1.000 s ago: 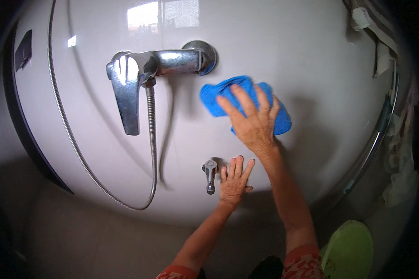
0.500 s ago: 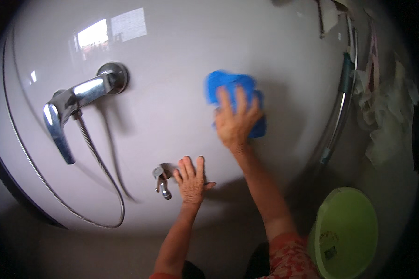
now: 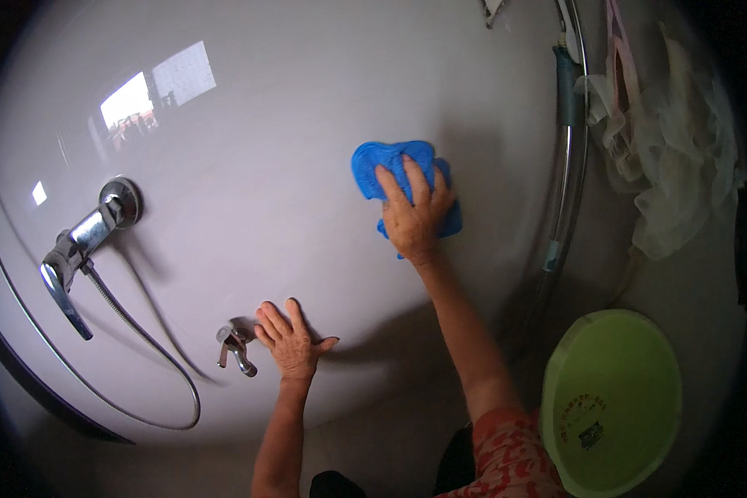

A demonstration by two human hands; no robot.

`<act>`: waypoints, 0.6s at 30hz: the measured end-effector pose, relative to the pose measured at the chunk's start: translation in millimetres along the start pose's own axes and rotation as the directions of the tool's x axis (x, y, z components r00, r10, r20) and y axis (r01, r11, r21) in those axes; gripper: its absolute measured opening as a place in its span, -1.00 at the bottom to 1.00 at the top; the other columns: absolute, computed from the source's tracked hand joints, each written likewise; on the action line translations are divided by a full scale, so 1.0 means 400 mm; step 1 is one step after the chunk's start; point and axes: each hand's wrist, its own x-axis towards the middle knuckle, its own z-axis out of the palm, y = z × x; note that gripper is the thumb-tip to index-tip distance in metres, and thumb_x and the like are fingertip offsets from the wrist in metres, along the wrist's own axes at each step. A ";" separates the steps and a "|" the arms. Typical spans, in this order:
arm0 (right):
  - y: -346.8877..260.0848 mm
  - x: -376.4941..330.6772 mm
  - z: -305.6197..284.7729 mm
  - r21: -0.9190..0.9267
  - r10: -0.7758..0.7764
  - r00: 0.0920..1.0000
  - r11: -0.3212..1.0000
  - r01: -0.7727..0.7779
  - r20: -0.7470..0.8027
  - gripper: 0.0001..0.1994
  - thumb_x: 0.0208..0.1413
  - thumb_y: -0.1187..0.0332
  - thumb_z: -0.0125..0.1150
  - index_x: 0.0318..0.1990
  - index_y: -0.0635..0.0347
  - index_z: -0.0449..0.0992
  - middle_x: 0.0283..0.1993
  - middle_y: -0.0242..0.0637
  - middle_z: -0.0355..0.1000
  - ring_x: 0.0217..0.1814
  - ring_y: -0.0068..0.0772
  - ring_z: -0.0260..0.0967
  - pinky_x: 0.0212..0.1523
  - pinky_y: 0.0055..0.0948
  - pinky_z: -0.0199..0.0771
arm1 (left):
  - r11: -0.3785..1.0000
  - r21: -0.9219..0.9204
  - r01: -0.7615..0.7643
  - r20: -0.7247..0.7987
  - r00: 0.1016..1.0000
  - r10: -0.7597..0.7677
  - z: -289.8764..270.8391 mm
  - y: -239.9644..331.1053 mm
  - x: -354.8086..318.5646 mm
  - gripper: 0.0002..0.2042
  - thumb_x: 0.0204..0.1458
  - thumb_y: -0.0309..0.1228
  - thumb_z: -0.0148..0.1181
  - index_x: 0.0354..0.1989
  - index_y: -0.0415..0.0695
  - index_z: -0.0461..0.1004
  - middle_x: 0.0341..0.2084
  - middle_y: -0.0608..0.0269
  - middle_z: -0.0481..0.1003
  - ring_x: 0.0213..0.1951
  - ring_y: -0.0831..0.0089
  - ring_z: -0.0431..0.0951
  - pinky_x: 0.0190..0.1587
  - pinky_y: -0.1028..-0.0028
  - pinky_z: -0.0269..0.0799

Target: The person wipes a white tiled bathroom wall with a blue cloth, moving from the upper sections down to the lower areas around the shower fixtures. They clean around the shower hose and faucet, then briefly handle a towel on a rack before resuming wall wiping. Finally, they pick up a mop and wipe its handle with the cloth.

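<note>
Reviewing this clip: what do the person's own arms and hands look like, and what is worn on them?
Both hands are bare: no gloves, rings or watch show on the left hand or the right hand. Both forearms are bare too. A red sleeve with a pale pattern shows at the right upper arm, near the lower edge. No sleeve shows on the left arm.

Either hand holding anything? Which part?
Right hand presses a blue cloth flat on the white wall, palm over its lower half, no closed grip. Left hand rests bare on the wall beside a small tap.
</note>
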 end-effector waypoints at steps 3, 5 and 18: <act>0.084 -0.015 -0.001 -0.033 0.033 0.998 0.999 -0.035 -0.046 -0.45 -0.21 0.42 0.27 0.04 -0.24 0.38 0.17 -0.33 0.13 0.12 0.00 0.06 -0.07 0.07 0.07 | 1.000 -0.001 0.002 -0.002 1.000 -0.002 0.003 0.002 -0.001 0.27 -0.71 0.10 0.46 0.22 -0.27 -0.15 0.19 -0.51 -0.26 0.26 -0.32 -0.29 0.19 -0.18 -0.30; 0.123 -0.025 -0.005 -0.066 0.074 0.996 0.995 -0.077 -0.045 -0.43 -0.20 0.44 0.26 0.07 -0.23 0.35 0.16 -0.29 0.14 0.12 0.02 0.06 -0.07 0.05 0.07 | 1.000 0.016 -0.004 -0.015 1.000 0.004 0.007 -0.002 -0.002 0.28 -0.70 0.14 0.43 0.23 -0.29 -0.17 0.19 -0.53 -0.26 0.26 -0.32 -0.30 0.18 -0.19 -0.30; 0.356 -0.136 -0.027 -0.296 0.580 0.815 0.776 -0.557 -0.010 -0.55 0.01 0.33 0.07 0.13 -0.05 0.29 0.24 -0.09 0.07 0.21 0.13 0.01 0.14 0.13 -0.05 | 0.991 0.136 -0.015 -0.019 1.000 0.017 0.014 -0.007 -0.002 0.29 -0.64 0.33 0.24 0.23 -0.36 -0.17 0.19 -0.57 -0.27 0.26 -0.33 -0.29 0.19 -0.18 -0.32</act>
